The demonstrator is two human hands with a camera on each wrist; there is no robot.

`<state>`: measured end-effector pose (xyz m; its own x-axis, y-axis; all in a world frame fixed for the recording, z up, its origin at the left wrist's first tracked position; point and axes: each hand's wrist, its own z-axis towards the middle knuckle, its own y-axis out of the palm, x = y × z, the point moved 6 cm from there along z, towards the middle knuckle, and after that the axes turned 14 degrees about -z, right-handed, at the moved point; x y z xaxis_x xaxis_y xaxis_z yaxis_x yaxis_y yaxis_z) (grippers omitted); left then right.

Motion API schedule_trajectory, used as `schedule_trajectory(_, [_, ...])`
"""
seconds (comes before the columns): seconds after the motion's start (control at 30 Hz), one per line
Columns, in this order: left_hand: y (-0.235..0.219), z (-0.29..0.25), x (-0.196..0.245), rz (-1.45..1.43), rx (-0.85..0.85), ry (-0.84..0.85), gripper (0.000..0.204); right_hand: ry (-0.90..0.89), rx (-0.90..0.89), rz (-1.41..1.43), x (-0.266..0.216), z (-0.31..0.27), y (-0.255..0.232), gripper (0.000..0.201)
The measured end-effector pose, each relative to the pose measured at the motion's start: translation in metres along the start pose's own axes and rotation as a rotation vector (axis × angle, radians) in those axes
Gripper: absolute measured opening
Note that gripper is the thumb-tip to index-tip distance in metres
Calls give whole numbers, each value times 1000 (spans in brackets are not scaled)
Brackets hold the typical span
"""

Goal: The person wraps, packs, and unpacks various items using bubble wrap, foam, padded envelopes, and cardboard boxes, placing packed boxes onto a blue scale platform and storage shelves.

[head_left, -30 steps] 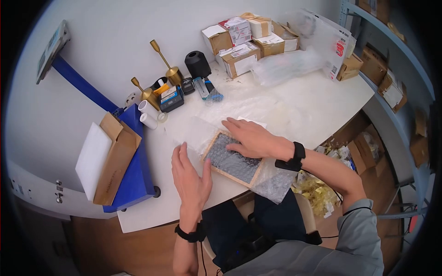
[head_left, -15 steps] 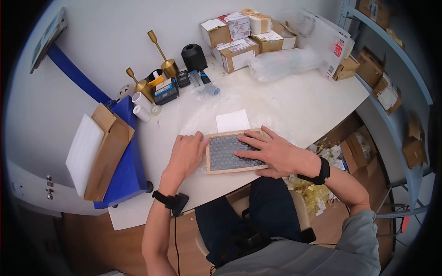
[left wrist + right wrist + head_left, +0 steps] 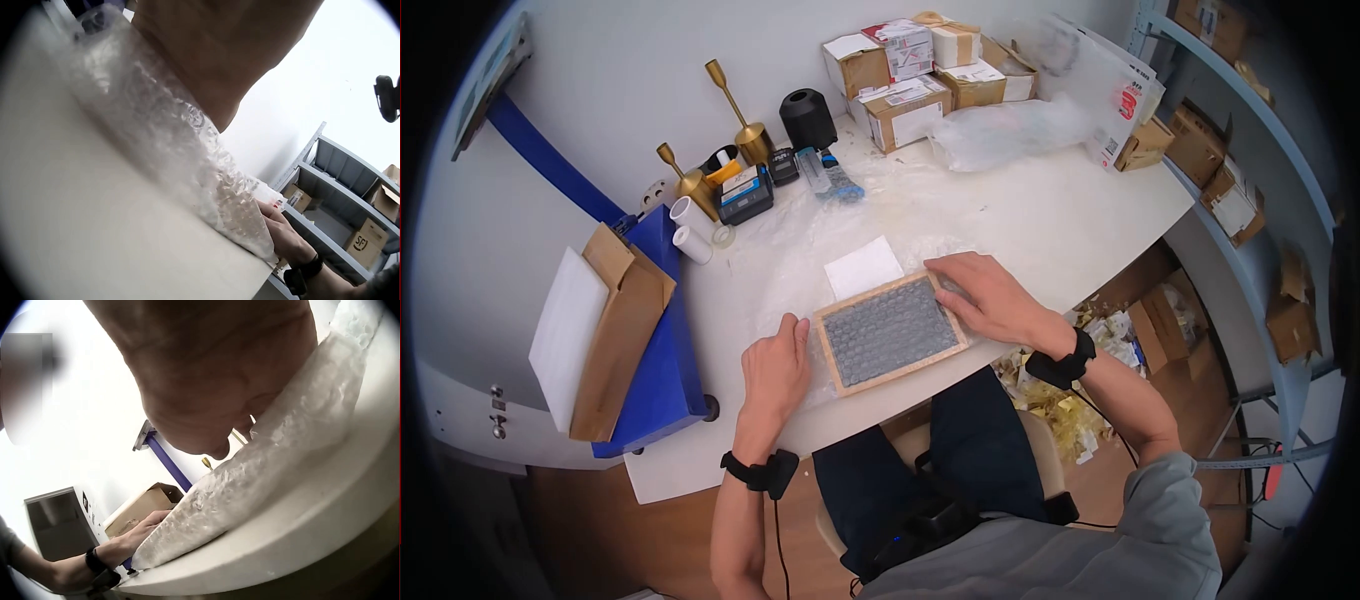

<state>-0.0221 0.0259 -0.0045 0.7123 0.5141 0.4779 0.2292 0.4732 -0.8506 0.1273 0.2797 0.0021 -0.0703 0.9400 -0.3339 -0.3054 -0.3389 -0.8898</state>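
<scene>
A wooden-framed panel (image 3: 890, 330) with a dark grey face lies on the white table, covered by clear bubble wrap (image 3: 169, 137). Beyond its far edge is a sheet of white paper (image 3: 863, 268). At the panel's left side my left hand (image 3: 775, 372) has its fingers curled at the edge of the wrap, thumb up. My right hand (image 3: 995, 300) grips the panel's right end through the wrap, thumb over the top and fingers along the far corner. In the right wrist view the wrap (image 3: 250, 481) bulges under the palm, and the fingertips are hidden.
To the left, a cardboard box (image 3: 625, 340) with a white foam sheet (image 3: 565, 335) rests on a blue scale (image 3: 665, 370). Gold candle holders (image 3: 753, 145), paper rolls (image 3: 692, 245) and a black device (image 3: 743, 195) stand behind. Parcels (image 3: 905, 108) are stacked at the back.
The panel turned on the table, and its wrap now lies closer round it. My right hand moved from the panel's face to its right end; my left fingers went from spread to curled.
</scene>
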Motion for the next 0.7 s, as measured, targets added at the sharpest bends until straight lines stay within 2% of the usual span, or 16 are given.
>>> schedule_trajectory(0.07, [2, -1, -3, 38, -25, -38, 30, 16, -26, -17, 6, 1, 4, 43])
schedule_trajectory(0.13, [-1, -3, -2, 54, -86, -9, 29, -50, 23, 4, 7, 0, 4, 39])
schedule_trajectory(0.27, [-1, -6, -2, 81, -108, 24, 29, -40, 40, 51, 23, 1, 9, 37])
schedule_trajectory(0.37, [1, -10, 4, 118, -114, 51, 28, -26, 6, -82, 24, -3, 9, 40])
schedule_trajectory(0.43, [1, -17, 10, 126, -149, 52, 27, -98, -38, -290, 21, -15, 15, 48])
schedule_trajectory(0.47, [-2, -20, 16, 121, -143, 50, 27, -103, -40, -297, 20, -21, 11, 48])
schedule_trajectory(0.53, [2, -29, 20, 138, -291, -65, 21, -102, -227, -468, 20, -33, 8, 57])
schedule_trajectory(0.57, [5, -33, 20, 135, -283, -72, 21, -114, -228, -472, 12, -32, -1, 57])
schedule_trajectory(0.63, [5, -38, 21, 268, -138, -66, 25, -58, -149, -549, -4, -28, -26, 65])
schedule_trajectory(0.67, [2, -39, 25, 261, -146, -73, 25, -59, -162, -546, -12, -27, -31, 65])
schedule_trajectory(0.7, [-13, -37, 39, 266, -70, 48, 37, -118, -130, -436, -26, -25, -36, 68])
